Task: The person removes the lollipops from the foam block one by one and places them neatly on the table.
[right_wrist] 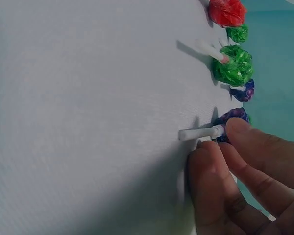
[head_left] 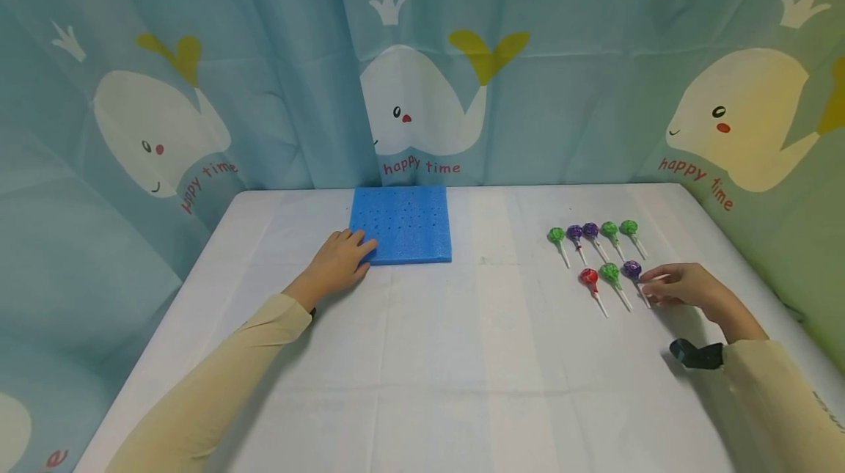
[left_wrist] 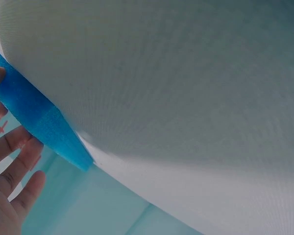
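Observation:
A blue foam block [head_left: 412,227] with small holes across its top lies at the table's far edge. My left hand [head_left: 339,260] rests on its near left corner, fingers loosely extended; in the left wrist view the fingers [left_wrist: 19,159] lie against the block's side [left_wrist: 44,112]. On the right, my right hand [head_left: 686,288] pinches a purple-wrapped lollipop [head_left: 631,270] just below its head. The right wrist view shows the thumb [right_wrist: 240,129] over the wrapper's base and curled fingers under the white stick [right_wrist: 198,133].
Beside the held lollipop lie a red lollipop [head_left: 589,279] and a green lollipop [head_left: 610,273]. Behind them is a row of several green and purple lollipops [head_left: 591,229]. A whale-print curtain [head_left: 561,92] hangs around the white table [head_left: 449,356].

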Tool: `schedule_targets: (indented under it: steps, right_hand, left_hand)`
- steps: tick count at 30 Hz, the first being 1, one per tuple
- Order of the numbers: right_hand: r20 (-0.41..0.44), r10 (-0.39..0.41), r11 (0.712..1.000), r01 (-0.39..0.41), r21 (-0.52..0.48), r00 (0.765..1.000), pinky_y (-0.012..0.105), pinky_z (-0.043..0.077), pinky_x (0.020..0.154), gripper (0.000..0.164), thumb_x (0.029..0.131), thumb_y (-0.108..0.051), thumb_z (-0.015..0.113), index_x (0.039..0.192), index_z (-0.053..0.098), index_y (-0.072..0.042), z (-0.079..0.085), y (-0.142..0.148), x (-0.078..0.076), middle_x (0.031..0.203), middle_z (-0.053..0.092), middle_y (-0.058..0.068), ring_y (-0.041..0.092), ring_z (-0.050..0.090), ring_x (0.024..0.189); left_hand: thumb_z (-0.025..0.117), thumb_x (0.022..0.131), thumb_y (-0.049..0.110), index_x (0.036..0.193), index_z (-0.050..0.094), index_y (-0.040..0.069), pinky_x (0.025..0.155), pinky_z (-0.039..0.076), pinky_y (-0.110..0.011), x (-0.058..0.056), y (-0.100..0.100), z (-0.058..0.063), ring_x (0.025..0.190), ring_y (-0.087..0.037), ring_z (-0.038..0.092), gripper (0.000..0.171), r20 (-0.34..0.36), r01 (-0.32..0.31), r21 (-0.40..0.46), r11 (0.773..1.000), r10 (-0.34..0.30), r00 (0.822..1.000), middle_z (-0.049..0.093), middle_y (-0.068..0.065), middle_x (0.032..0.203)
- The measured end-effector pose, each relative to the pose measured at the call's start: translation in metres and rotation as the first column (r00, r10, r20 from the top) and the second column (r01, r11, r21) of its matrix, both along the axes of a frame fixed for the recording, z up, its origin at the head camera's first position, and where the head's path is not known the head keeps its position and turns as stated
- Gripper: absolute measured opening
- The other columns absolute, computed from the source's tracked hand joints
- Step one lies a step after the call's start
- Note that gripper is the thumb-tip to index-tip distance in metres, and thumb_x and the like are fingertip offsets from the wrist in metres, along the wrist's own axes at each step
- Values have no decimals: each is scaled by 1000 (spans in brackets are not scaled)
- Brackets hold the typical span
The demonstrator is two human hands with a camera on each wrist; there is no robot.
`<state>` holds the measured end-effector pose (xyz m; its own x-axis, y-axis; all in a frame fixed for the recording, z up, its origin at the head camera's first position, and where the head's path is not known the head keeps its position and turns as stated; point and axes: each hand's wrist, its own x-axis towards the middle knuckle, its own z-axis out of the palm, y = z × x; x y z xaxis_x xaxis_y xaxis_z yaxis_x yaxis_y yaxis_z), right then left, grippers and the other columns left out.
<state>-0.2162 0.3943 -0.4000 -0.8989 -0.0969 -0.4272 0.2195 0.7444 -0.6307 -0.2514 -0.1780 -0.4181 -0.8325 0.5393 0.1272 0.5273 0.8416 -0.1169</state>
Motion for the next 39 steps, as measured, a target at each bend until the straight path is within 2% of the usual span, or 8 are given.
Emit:
schedule_targets:
  steps: [8, 11, 15, 18, 20, 28, 35, 39]
  right_hand:
    - [-25, 65, 997, -66, -29, 998, 22, 53, 73, 58, 90, -27, 61, 128, 43, 14, 5, 13, 0, 109, 67, 15, 4, 62, 79]
    - [-95, 98, 994, -103, -49, 991, 21, 53, 73, 52, 92, -23, 59, 128, 45, 11, 8, 22, 2, 106, 67, -1, -2, 61, 82]
    - [-233, 117, 983, -145, -109, 966, 16, 50, 71, 29, 93, -16, 56, 121, 55, -7, 12, 32, 3, 98, 63, -24, -8, 60, 85]
    - [-340, 132, 966, -198, -166, 931, 10, 47, 72, 28, 93, -8, 54, 118, 56, -21, 16, 32, 4, 99, 65, -26, -11, 61, 90]
    - [-400, 143, 959, -226, -169, 905, 7, 45, 74, 32, 93, -6, 53, 121, 55, -22, 20, 28, 5, 101, 65, -26, -13, 60, 93]
    - [-548, 95, 946, -246, -210, 831, 6, 44, 80, 33, 92, 0, 54, 124, 52, 0, 52, -20, -1, 106, 66, -19, -5, 63, 95]
    - [-605, 39, 949, -219, -227, 795, 6, 46, 80, 36, 91, -9, 60, 126, 53, -4, 64, -79, -14, 109, 64, -18, -9, 61, 95]
    - [-642, 35, 972, -175, -156, 766, 6, 46, 79, 41, 90, -17, 62, 128, 53, -6, 63, -118, -19, 118, 64, 4, -4, 62, 96]
  left_hand:
    - [62, 89, 24, 122, 56, 10, 94, 44, -48, 0, 1, 0, 103, -33, 54, 37, 4, -6, -8, 1000, 6, 1000, 57, -16, 114]
    - [62, 89, 24, 121, 55, 10, 93, 44, -48, -1, 1, 0, 103, -33, 54, 36, 1, -3, -9, 1000, 3, 1000, 57, -16, 114]
    - [63, 89, 24, 121, 56, 10, 94, 44, -49, -1, 1, 0, 104, -33, 54, 36, -3, -4, -8, 1000, 4, 1000, 57, -17, 115]
    - [63, 89, 24, 121, 56, 10, 94, 44, -49, -1, 1, 1, 104, -33, 54, 36, -4, -4, -11, 1000, 4, 1000, 57, -17, 115]
    - [63, 89, 24, 121, 55, 10, 93, 45, -48, -1, 1, 1, 104, -33, 54, 36, -3, -3, -16, 1000, 3, 1000, 57, -17, 115]
    - [62, 89, 24, 121, 56, 10, 93, 45, -48, -1, 0, -2, 102, -33, 54, 35, -4, 4, -22, 1000, -4, 1000, 57, -17, 114]
    - [64, 87, 24, 115, 55, 9, 88, 46, -47, -3, -1, -2, 96, -31, 57, 33, -62, 60, -63, 996, -64, 996, 58, -15, 106]
    - [62, 89, 26, 118, 55, 9, 90, 45, -47, -4, -3, -1, 100, -32, 57, 35, -40, 68, -94, 993, -72, 997, 58, -16, 110]
